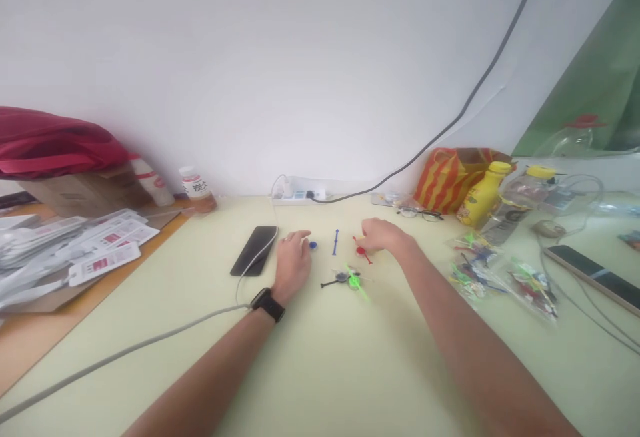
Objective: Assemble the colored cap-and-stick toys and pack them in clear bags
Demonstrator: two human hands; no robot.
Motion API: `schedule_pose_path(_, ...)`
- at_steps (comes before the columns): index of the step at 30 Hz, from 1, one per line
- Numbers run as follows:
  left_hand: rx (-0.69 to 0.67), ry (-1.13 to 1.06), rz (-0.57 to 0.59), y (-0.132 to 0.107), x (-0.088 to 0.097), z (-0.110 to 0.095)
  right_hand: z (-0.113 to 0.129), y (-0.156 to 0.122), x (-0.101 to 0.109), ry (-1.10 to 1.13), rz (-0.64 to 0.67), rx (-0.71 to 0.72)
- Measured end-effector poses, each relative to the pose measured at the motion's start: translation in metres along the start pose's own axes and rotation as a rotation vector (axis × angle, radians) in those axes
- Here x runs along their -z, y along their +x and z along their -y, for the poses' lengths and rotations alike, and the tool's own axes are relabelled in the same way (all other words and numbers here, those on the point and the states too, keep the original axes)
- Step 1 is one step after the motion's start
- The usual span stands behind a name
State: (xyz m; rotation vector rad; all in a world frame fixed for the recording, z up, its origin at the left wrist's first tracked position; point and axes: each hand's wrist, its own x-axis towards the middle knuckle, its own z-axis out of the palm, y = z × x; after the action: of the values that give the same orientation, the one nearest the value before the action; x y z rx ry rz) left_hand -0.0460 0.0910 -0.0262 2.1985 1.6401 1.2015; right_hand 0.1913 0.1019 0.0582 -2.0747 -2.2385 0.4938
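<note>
My left hand (293, 257) rests on the table, its fingers slightly bent and apart, close to a small blue round piece (313, 246). A black watch is on that wrist. My right hand (381, 234) is closed, fingertips down beside a red round plastic piece with thin arms (361, 251). A bit of yellow shows at those fingertips; what they hold is mostly hidden. Between the hands lies a blue plastic stick (336, 242). Nearer to me are a bright green piece with long arms (355, 282) and a dark grey piece (341, 278), touching or overlapping.
A black phone (254, 251) with a white cable lies left of my left hand. At right are plastic bags of coloured pieces (530, 287), another phone (595, 276), glasses (420, 213) and a yellow bottle (483, 196). Badges (105, 260) and a drink bottle (197, 190) are at left.
</note>
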Motion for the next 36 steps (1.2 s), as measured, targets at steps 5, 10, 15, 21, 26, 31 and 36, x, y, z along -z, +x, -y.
schedule_pose_path(5, -0.031, -0.015, -0.017, -0.002, 0.004, -0.012, -0.001, 0.000, 0.003, -0.062, 0.090, 0.018)
schedule_pose_path(10, -0.091, 0.109, 0.104, -0.009, 0.004, -0.018, 0.009, 0.000, 0.003, -0.091, 0.090, 0.018)
schedule_pose_path(15, -0.218, 0.180, 0.283, -0.018, 0.007, -0.028, 0.011, 0.000, -0.001, -0.050, 0.119, -0.006)
schedule_pose_path(21, -0.326, 0.055, 0.311, -0.016, 0.009, -0.028, 0.002, 0.004, -0.003, 0.124, 0.072, 0.005)
schedule_pose_path(26, -0.202, -0.106, 0.098, -0.009, 0.007, -0.023, 0.005, 0.007, 0.001, 0.426, -0.026, 0.084)
schedule_pose_path(31, -0.138, -0.286, 0.086, -0.007, 0.010, -0.029, 0.029, 0.009, -0.012, 0.753, 0.047, 0.248)
schedule_pose_path(36, -0.116, -0.436, 0.085, -0.004, 0.010, -0.032, 0.041, 0.010, -0.029, 0.876, 0.108, 0.334)
